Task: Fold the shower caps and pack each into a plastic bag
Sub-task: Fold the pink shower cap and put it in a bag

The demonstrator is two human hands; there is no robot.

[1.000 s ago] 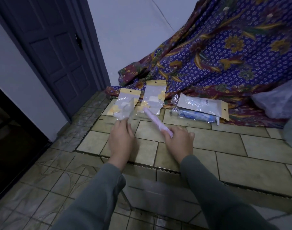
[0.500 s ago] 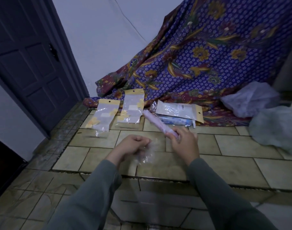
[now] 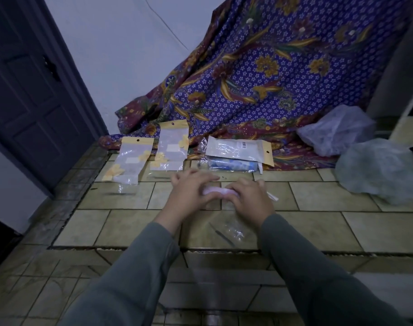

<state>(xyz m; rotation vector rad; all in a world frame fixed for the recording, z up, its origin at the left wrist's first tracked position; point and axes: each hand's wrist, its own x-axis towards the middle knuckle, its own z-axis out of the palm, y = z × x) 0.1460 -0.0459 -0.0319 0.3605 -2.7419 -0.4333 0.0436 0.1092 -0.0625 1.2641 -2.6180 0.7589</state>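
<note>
Tiled floor (image 3: 318,220) at the foot of a draped batik cloth (image 3: 283,78), with packing under way. At far right lie two crumpled translucent bags (image 3: 377,170) whose contents cannot be made out. Along the cloth's hem, three hang-hole packets are already filled: a wide packet (image 3: 238,149) lying sideways on a blue wrapped item (image 3: 231,165), a middle packet (image 3: 171,147) and a left packet (image 3: 132,158), the last two holding clear material with yellow patches, judged to be folded shower caps. A clear empty plastic bag (image 3: 231,228) lies flat on the tiles just in front of the wrists, apparently awaiting its cap. The pink shower cap (image 3: 216,192), rolled into a narrow bundle, is held between both hands over the tiles: the left hand (image 3: 191,194) curls its fingers over one end and the right hand (image 3: 250,198) closes around the other. Judged stage: this cap is folded but not yet bagged.
</note>
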